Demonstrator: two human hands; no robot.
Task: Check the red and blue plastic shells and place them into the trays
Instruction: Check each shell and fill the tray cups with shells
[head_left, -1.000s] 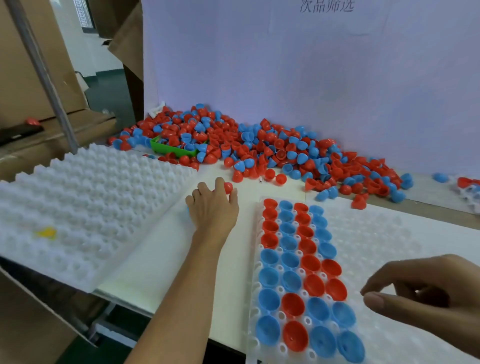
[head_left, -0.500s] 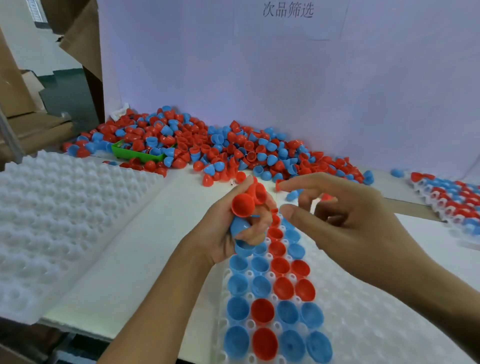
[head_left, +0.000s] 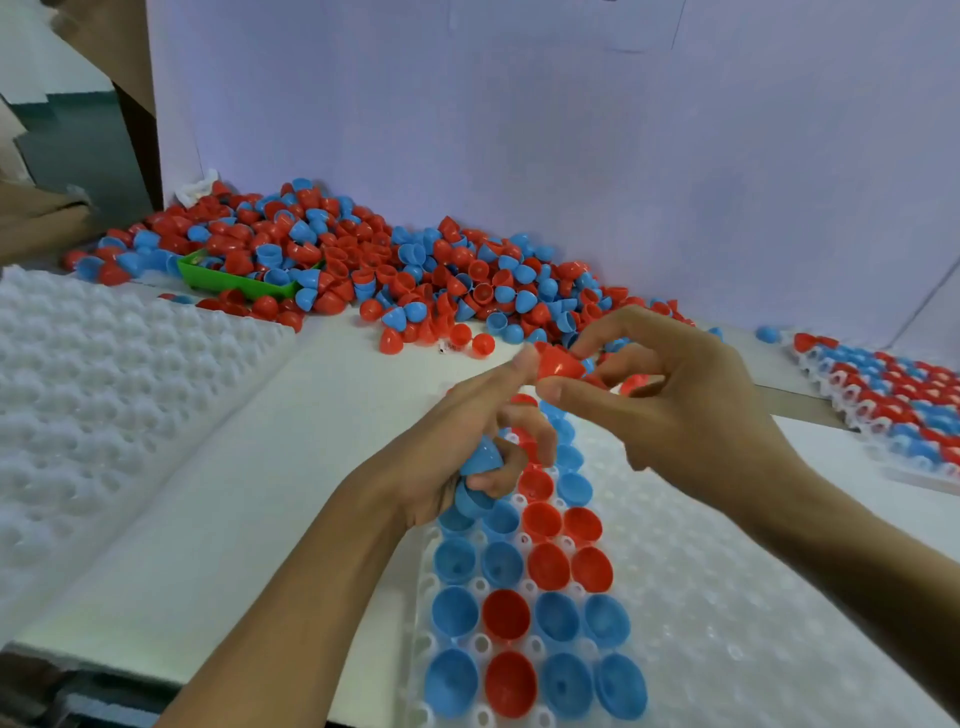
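Head view. We see the left hand (head_left: 452, 447) curled round blue shells (head_left: 480, 460) in its palm, w/ its forefinger stretched up to touch a red shell (head_left: 558, 362); so the left grip is closed on blue shells. The right hand (head_left: 675, 395) pinches that same red shell betw. thumb and forefinger, i.e. the right grip is narrow and holds the red shell, above the far end of the centre tray (head_left: 701, 597). In that tray we note four columns of shells, red and blue mixed, open side up, filling its left part; the cells to the right are bare white. A loose pile of shells (head_left: 415, 270) lies at the back of the desk (head_left: 291, 441) against a pale wall (head_left: 519, 130), w/ a green bin (head_left: 234, 280) half buried in its left part. An unfilled white tray (head_left: 104, 389) sits at left, overlapping the desk edge. At far right a second tray (head_left: 893, 395) carries red and blue shells in rows; how full it is we cannot tell, as the frame cuts it off. Brown cardboard (head_left: 36, 218) shows at upper left.
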